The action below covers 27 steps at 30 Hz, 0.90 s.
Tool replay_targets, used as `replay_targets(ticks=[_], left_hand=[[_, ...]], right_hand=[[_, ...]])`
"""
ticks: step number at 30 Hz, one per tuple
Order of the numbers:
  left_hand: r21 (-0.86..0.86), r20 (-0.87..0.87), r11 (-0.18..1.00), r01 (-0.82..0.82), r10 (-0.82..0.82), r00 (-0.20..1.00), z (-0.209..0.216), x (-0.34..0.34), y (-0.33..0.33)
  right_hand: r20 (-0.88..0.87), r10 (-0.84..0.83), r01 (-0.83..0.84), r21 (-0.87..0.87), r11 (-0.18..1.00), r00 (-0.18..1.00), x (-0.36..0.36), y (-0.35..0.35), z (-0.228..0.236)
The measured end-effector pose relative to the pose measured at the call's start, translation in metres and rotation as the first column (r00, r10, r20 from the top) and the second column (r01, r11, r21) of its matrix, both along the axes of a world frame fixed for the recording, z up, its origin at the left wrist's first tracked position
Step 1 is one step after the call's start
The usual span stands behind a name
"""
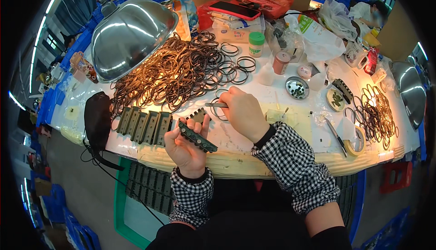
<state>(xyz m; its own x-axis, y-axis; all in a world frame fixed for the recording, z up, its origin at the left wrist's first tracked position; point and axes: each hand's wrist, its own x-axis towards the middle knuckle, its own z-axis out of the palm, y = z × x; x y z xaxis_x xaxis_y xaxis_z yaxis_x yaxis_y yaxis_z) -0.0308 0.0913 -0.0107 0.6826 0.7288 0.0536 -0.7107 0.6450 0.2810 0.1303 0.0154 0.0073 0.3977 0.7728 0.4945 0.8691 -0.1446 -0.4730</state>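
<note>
My left hand [187, 152], palm up near the table's front edge, holds a dark green toy tank chassis [197, 138] with small round wheels along its side. Just above it, my right hand [243, 113] is closed round a thin metal tool [216, 105] that looks like tweezers; its tip points left, apart from the chassis. Behind my left fingers lies an olive toothed-edged part [198, 114], partly hidden. Left of that hand several olive hull parts [144, 126] stand in a row. Beyond them spreads a big heap of dark rubber-like loops [177, 70].
A shiny dome lamp [131, 39] overhangs the heap. A metal dish [297, 88] holds small dark parts. To the right are a pen-like knife [335, 136], a tape roll [355, 142] and more loops [377, 113]. A green crate [121, 204] stands below the table.
</note>
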Motion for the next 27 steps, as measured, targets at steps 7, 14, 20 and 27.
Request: replay_targets(ticks=[7,14,20,27], left_hand=[[0.011,-0.020,1.000,-0.024,0.024,1.000,0.003,0.000,-0.003],[0.055,-0.078,0.997,-0.053,0.057,0.995,0.003,0.005,-0.009],[0.079,-0.028,0.995,-0.063,0.065,0.997,0.002,-0.001,-0.005],[0.240,0.097,0.957,0.164,-0.192,0.977,0.025,-0.014,-0.010]], right_hand=[[0.101,-0.088,0.087,0.018,0.996,0.991,0.001,0.006,0.003],[0.172,-0.127,0.153,-0.152,0.976,0.977,0.003,0.021,-0.016],[-0.116,0.050,-0.023,0.223,0.975,0.992,-0.008,-0.004,0.020],[-0.322,0.186,-0.101,0.265,0.959,0.928,-0.039,-0.075,0.080]])
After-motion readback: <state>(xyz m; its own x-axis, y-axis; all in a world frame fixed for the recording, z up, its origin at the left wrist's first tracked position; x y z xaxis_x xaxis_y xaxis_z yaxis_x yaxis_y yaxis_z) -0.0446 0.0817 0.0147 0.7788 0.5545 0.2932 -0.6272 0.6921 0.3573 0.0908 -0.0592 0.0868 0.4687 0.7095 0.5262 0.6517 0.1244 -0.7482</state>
